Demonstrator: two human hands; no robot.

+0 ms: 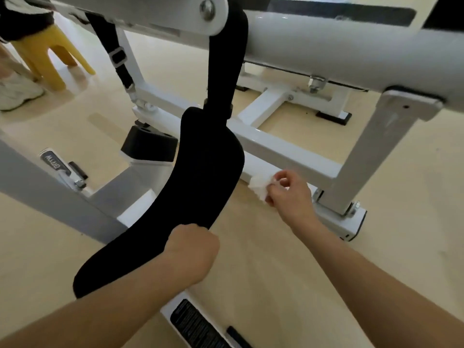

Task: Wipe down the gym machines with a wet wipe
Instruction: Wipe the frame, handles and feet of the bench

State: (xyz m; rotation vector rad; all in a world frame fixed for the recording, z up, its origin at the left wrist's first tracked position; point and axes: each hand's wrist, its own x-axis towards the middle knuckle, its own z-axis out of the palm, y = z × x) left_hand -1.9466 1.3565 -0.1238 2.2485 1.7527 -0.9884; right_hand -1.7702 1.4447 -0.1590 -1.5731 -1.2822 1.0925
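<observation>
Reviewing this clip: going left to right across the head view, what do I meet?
In order: white shoe → yellow stool → left hand gripping the black pad → wet wipe → right hand pinching it → white upright post.

Both bare forearms reach forward from the bottom edge. The left hand (pixel 192 249), knuckles up, grips the pad (pixel 200 172) by its lower edge. The right hand (pixel 287 194), farther out, pinches a wipe (pixel 258 186) between thumb and fingers.
</observation>
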